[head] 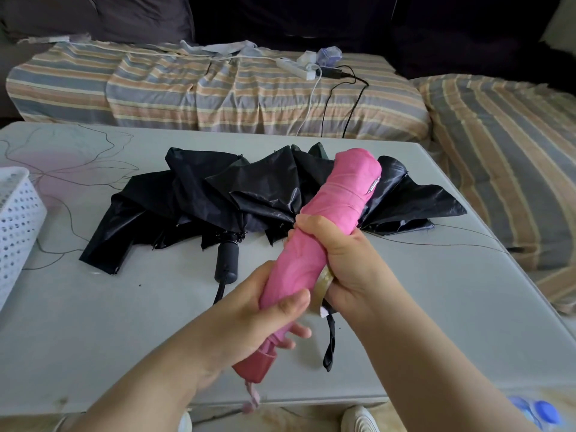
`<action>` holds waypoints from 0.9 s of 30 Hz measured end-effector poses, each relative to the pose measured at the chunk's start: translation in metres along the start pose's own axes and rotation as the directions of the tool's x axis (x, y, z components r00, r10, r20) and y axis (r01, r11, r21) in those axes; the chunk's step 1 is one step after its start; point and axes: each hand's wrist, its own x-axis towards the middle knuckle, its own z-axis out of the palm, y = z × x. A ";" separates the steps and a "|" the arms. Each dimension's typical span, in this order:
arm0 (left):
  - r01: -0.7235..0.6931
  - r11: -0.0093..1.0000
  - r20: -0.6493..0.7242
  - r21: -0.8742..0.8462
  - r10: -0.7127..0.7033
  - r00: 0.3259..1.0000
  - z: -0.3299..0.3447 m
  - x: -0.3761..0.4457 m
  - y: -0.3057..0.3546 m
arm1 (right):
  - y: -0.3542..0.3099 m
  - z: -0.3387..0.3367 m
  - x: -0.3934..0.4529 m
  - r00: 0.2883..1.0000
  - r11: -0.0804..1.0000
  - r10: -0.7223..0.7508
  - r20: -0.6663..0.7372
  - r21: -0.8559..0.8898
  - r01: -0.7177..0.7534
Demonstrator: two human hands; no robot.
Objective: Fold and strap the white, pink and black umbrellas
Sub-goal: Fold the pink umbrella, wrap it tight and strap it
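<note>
A pale grey bench (93, 322) fills the foreground, thin dark line drawings across its left part. Behind it runs a sofa (218, 98) under a striped cover, a white power strip (294, 67) with cables lying on top. Dark cushions (103, 17) sit behind.

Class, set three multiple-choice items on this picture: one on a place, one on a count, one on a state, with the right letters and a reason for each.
1. Where does the black umbrella lie?
A. on the table
B. on the striped sofa
C. in the basket

2. How many umbrellas show?
A. one
B. two
C. three

3. What state is the pink umbrella in?
A. spread open
B. rolled up
C. lying untouched

Key: 1 A, its canopy is sprawled across the tabletop; 2 B, only a pink and a black one are visible; 3 B, its cloth is wound tight while the left hand and right hand grip it.
</note>
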 end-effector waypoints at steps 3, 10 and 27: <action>-0.017 0.995 -0.020 -0.096 0.015 1.000 0.002 -0.002 0.001 | 0.000 0.001 -0.003 0.996 0.999 0.025 0.091 0.025 -0.027; -0.158 0.982 -0.283 0.106 0.182 0.942 -0.001 0.005 -0.004 | 0.000 -0.008 0.001 0.993 0.805 0.052 0.101 -0.593 0.018; -0.147 0.908 -0.339 0.392 0.292 0.895 -0.021 0.003 -0.001 | -0.021 -0.029 0.002 0.971 0.524 0.162 0.176 -0.849 0.066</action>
